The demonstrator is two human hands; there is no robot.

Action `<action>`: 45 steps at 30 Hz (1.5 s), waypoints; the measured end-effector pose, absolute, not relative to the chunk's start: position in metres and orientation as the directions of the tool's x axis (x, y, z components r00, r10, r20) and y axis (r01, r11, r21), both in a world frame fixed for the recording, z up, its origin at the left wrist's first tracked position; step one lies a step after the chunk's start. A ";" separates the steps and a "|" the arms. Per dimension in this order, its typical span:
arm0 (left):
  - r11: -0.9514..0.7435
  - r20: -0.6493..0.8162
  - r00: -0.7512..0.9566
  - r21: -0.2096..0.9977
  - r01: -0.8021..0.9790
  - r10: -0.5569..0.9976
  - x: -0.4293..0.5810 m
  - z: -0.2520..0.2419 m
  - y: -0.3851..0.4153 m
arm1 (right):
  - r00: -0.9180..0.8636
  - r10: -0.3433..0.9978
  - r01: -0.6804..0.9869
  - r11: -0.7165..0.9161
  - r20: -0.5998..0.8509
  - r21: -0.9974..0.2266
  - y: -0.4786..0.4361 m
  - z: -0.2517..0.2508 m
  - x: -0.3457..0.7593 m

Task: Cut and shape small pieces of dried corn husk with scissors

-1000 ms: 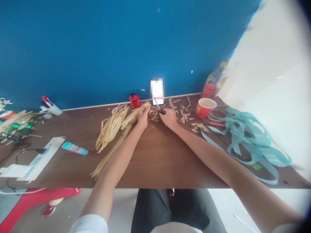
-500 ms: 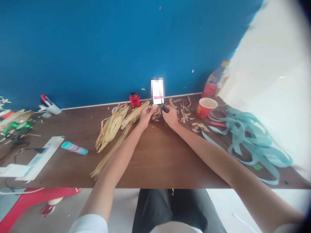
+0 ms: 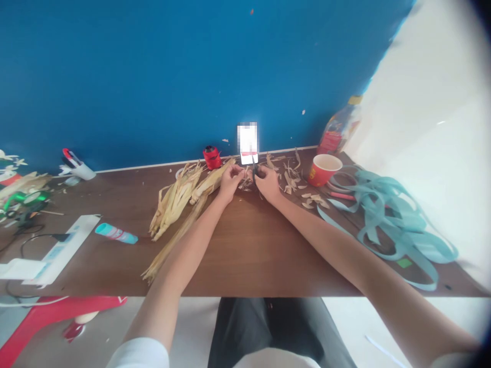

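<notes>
My left hand (image 3: 230,182) is closed on a small piece of dried husk at the far middle of the brown table (image 3: 245,255). My right hand (image 3: 267,184) grips black-handled scissors (image 3: 254,168), whose blades point up beside the left fingertips. A pile of pale dried corn husks (image 3: 180,197) lies just left of my left hand and trails toward the table's front edge. Cut husk scraps (image 3: 291,181) are scattered to the right of my right hand.
A red paper cup (image 3: 323,169), a plastic bottle (image 3: 337,128) and a tangle of light blue strips (image 3: 391,214) lie at the right. A red spool (image 3: 211,157) and a propped phone (image 3: 247,140) stand against the blue wall. A teal tube (image 3: 115,234) and power strip (image 3: 57,250) lie at the left.
My left hand has shifted right and come together with my right hand. The scissors have lifted from lying low to blades pointing upward between the hands.
</notes>
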State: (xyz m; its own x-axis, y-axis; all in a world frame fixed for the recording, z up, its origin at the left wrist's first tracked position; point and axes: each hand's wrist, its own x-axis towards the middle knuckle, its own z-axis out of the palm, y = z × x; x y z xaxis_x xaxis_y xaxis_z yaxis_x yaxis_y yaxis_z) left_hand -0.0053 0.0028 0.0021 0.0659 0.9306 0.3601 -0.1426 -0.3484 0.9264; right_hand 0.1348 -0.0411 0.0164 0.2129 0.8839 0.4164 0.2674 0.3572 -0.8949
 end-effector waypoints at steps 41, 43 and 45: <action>-0.266 0.275 0.259 0.962 -0.068 0.926 0.000 0.004 -0.002 | 0.226 0.884 0.357 0.315 0.409 -0.879 -0.036 0.014 0.139; -0.289 0.290 0.257 0.956 -0.042 0.922 0.000 0.003 -0.002 | 0.242 0.881 0.392 0.296 0.408 -0.871 -0.037 0.015 0.139; -0.300 0.291 0.256 0.954 -0.003 0.922 0.001 0.004 -0.002 | 0.256 0.878 0.427 0.273 0.404 -0.862 -0.038 0.016 0.139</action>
